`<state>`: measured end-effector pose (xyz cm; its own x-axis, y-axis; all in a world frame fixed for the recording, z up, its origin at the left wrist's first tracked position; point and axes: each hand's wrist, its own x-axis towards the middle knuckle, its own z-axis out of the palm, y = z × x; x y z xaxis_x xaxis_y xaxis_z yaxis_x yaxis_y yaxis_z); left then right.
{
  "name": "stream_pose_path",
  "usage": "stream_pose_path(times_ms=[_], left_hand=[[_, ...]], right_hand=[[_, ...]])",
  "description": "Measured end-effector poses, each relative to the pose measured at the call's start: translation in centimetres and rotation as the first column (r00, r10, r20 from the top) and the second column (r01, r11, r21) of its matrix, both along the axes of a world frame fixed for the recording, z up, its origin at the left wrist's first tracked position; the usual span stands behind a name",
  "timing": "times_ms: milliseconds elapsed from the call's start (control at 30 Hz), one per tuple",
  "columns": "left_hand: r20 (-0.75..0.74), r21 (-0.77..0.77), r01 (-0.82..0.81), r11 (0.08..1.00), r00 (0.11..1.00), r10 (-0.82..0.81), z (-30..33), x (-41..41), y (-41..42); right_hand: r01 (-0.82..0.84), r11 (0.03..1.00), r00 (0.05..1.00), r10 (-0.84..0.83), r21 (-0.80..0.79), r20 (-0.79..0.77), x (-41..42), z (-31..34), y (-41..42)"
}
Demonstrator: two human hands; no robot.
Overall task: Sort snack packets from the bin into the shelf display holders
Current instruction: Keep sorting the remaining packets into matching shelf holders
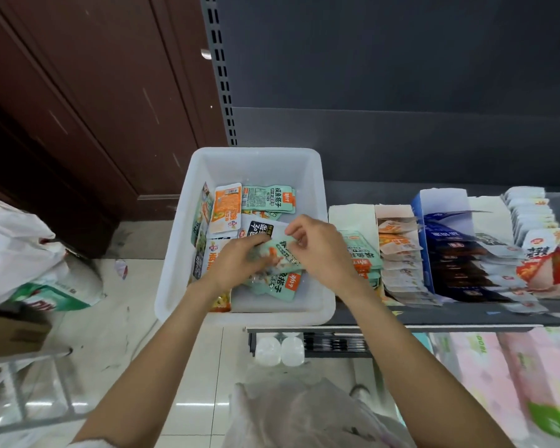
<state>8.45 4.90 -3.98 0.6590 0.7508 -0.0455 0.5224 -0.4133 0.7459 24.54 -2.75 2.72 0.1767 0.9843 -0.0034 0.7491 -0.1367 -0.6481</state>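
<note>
shelf (466,315) carries cardboard display holders (398,253) of packets | white bin (249,163) at its left end holds mixed snack packets | left hand (236,263) and right hand (320,250), fingers curled, both pinch mint-green packets (281,253) above bin

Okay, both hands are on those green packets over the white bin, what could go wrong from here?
1. The left hand and right hand grip several green packets at once; one could slip back into the white bin.
2. The display holder with matching green packets looks nearly full, so more may jam.
3. The bin overhangs the shelf edge and could tip.
</note>
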Motion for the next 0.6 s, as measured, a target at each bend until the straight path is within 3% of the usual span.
stream_pose_path(times_ms=[100, 233, 367, 500, 567, 600], left_hand=[[0.202, -0.146, -0.061, 0.987, 0.975, 0.09, 3.0, 0.4, -0.7], [0.238, -0.248, -0.018, 0.969, 0.968, 0.079, 6.3, 2.3, -1.3], [0.256, -0.294, 0.081, 0.952, 0.967, -0.004, 8.6, 4.8, -2.2], [0.243, -0.198, 0.161, 0.967, 0.964, -0.11, 9.3, 7.1, -2.8], [0.233, -0.075, 0.108, 0.991, 0.968, -0.088, 9.2, 8.4, -3.0], [0.238, 0.039, 0.072, 0.997, 0.968, -0.08, 9.0, 9.2, -3.0]], right_hand=[[0.09, 0.993, 0.968, -0.071, 0.07, -0.242, 2.2, 1.9, -1.1], [0.168, 0.985, 0.958, -0.154, 0.037, -0.243, 4.8, 2.6, -2.5], [0.259, 0.964, 0.807, -0.247, -0.055, -0.537, 6.4, 3.5, -4.4], [0.316, 0.924, 0.539, -0.363, -0.217, -0.76, 8.3, 3.9, -6.1], [0.336, 0.935, 0.523, -0.288, -0.116, -0.802, 9.1, 4.1, -6.9], [0.365, 0.931, 0.565, -0.237, -0.018, -0.791, 9.5, 4.3, -7.2]])
